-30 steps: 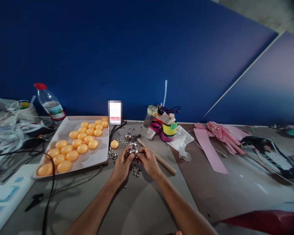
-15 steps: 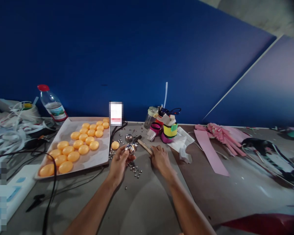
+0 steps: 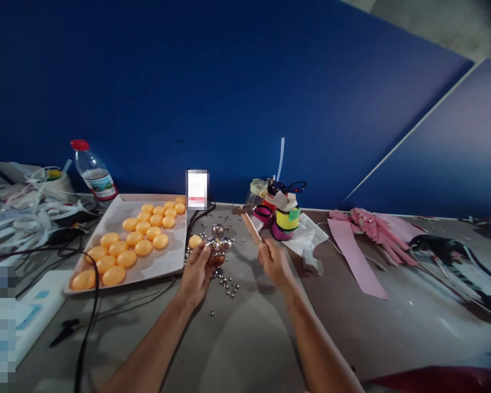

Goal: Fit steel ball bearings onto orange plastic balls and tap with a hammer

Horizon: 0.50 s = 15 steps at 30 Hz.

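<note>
My left hand (image 3: 198, 272) is closed, thumb and fingers pinching a shiny silver ball (image 3: 213, 246) above the table. In my right hand (image 3: 273, 261) is the wooden handle of a small hammer (image 3: 251, 226), its dark head raised at the far end, apart from the ball. More silver balls (image 3: 217, 229) lie just behind the left hand, and one orange ball (image 3: 195, 240) rests to its left. Tiny metal beads (image 3: 229, 286) are scattered on the table around and below that hand.
At left a white-lined tray (image 3: 169, 261) holds several orange balls, with a red-capped bottle (image 3: 100, 177) behind it. A lit phone-like screen (image 3: 197, 188) stands at the back. A glass jar (image 3: 257, 191), a yellow-banded cup (image 3: 287, 219) and pink strips (image 3: 358, 259) lie to the right.
My right hand has lifted the hammer off the table, so its head now stands higher and farther from the left hand. The left hand still pinches the silver ball.
</note>
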Each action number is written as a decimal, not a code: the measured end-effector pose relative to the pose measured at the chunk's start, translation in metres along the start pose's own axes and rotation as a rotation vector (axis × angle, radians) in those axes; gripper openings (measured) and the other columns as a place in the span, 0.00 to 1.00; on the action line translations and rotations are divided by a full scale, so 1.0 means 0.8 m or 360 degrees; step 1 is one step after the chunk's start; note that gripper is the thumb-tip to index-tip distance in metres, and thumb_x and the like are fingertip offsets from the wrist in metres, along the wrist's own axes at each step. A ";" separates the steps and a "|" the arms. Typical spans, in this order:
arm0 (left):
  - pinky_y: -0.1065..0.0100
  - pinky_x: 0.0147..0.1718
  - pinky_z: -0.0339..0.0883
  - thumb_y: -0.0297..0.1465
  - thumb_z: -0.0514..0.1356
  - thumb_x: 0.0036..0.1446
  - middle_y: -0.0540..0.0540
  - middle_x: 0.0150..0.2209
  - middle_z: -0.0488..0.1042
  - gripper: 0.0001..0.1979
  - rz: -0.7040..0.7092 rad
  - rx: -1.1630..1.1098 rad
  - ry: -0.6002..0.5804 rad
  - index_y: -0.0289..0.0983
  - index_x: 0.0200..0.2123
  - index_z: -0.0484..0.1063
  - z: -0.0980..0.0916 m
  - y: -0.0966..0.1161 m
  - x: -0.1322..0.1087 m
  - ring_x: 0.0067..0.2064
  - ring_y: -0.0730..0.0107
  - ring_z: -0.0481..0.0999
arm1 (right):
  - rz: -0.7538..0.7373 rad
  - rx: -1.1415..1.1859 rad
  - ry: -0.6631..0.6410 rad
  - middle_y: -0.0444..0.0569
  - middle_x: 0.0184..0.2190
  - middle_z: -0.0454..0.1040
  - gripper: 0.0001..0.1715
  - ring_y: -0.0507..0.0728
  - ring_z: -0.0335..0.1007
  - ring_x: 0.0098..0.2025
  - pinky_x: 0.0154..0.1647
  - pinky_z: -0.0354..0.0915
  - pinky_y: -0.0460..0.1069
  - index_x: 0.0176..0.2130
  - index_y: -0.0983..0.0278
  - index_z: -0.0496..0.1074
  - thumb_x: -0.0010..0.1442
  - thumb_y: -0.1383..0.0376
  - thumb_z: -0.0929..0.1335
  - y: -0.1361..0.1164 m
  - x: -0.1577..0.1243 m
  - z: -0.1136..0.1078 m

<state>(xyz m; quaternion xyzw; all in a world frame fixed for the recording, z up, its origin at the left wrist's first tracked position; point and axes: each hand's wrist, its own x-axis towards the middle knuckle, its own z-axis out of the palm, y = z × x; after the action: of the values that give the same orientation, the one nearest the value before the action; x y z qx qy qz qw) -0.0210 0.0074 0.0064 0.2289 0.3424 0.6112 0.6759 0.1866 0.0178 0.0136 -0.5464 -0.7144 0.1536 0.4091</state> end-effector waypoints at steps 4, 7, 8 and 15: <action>0.68 0.33 0.70 0.38 0.65 0.48 0.48 0.33 0.77 0.16 0.0055 -0.0063 -0.0012 0.37 0.37 0.68 0.003 0.005 -0.001 0.28 0.73 0.76 | -0.0151 0.0200 -0.0145 0.46 0.21 0.66 0.22 0.53 0.60 0.22 0.26 0.56 0.47 0.31 0.63 0.67 0.66 0.59 0.53 -0.013 -0.007 -0.012; 0.69 0.33 0.69 0.38 0.65 0.48 0.49 0.33 0.77 0.15 0.0099 -0.0089 0.0001 0.37 0.36 0.68 0.002 0.006 -0.001 0.28 0.74 0.75 | -0.0280 0.0022 -0.0155 0.49 0.25 0.68 0.20 0.53 0.62 0.25 0.27 0.56 0.48 0.31 0.64 0.67 0.65 0.60 0.54 -0.021 -0.009 -0.010; 0.69 0.33 0.69 0.38 0.65 0.48 0.49 0.33 0.77 0.15 0.0103 -0.0083 0.0011 0.37 0.36 0.68 0.002 0.006 0.000 0.28 0.74 0.76 | -0.0299 -0.0057 -0.0193 0.49 0.26 0.69 0.19 0.53 0.62 0.25 0.28 0.56 0.47 0.32 0.64 0.68 0.65 0.61 0.54 -0.023 -0.009 -0.008; 0.67 0.33 0.70 0.40 0.66 0.46 0.49 0.33 0.76 0.17 0.0139 -0.0062 0.0099 0.37 0.35 0.68 -0.004 0.003 0.005 0.28 0.73 0.75 | -0.0398 -0.0293 -0.0102 0.50 0.27 0.70 0.15 0.54 0.64 0.27 0.29 0.57 0.47 0.34 0.64 0.68 0.63 0.64 0.55 -0.021 -0.008 0.004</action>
<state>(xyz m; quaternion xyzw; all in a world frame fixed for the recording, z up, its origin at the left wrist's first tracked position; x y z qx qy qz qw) -0.0249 0.0114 0.0048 0.2113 0.3409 0.6535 0.6419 0.1738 0.0067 0.0198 -0.4832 -0.8007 0.0526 0.3502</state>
